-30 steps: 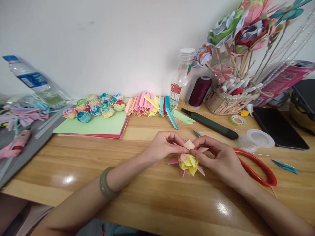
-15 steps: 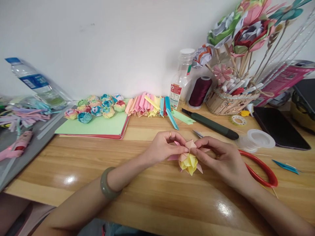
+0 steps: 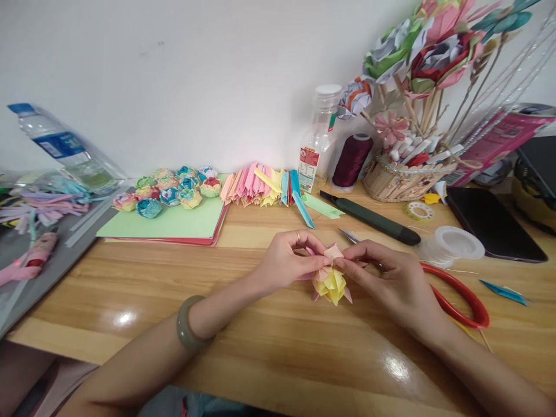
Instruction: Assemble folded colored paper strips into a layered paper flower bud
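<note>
Between my two hands is a folded paper flower [image 3: 330, 285], with yellow petals in the middle and pink ones around them. My left hand [image 3: 292, 262] pinches its upper left side between thumb and fingertips. On the other side, the thumb and index finger of my right hand [image 3: 384, 272] grip a pale pink petal [image 3: 333, 252] at the top. The flower is held just over the wooden table [image 3: 260, 341]. Partly behind my right hand lie scissors with red handles [image 3: 469, 315]; their blade tip shows beyond my fingers.
Finished paper flowers [image 3: 169, 194] sit on green paper sheets [image 3: 174, 226]. Folded paper strips [image 3: 256, 185] lie beside them. Toward the right are a dark green craft knife [image 3: 373, 220], a clear spool [image 3: 456, 243], a phone [image 3: 495, 223], purple thread [image 3: 353, 162] and a basket [image 3: 403, 182] of flowers.
The pale petal at the top now looks folded over flatter between my fingertips. The flower has tilted slightly and shifted a little left; both hands keep their hold.
</note>
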The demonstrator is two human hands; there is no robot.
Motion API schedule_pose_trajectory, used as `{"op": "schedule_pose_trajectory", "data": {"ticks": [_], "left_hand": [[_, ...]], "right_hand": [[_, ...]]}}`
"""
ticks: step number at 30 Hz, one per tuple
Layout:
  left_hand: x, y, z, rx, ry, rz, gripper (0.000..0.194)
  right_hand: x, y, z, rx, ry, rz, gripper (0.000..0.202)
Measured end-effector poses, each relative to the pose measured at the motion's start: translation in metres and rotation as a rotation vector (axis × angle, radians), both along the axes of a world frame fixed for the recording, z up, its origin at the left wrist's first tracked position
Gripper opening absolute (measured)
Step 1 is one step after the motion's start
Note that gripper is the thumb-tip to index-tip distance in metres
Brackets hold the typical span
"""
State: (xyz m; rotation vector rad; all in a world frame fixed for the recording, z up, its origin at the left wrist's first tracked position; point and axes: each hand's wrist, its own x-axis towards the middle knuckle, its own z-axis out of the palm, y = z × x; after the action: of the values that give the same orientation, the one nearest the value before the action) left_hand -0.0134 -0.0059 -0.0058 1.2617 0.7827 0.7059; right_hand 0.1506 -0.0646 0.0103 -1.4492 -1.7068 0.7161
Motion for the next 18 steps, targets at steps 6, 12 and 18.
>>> {"op": "schedule_pose_trajectory", "data": {"ticks": [6, 12, 18], "left_hand": [[0.002, -0.005, 0.000, 0.124, 0.038, 0.034, 0.016], [0.002, -0.010, 0.004, 0.320, 0.143, 0.055, 0.015], [-0.005, -0.012, 0.012, 0.511, 0.115, 0.046, 0.010]], "right_hand": [[-0.002, -0.004, -0.006, 0.111, -0.118, -0.018, 0.011], [0.000, -0.003, -0.009, 0.311, -0.277, 0.025, 0.003], [0.004, 0.001, -0.007, 0.569, -0.380, 0.112, 0.016]]}}
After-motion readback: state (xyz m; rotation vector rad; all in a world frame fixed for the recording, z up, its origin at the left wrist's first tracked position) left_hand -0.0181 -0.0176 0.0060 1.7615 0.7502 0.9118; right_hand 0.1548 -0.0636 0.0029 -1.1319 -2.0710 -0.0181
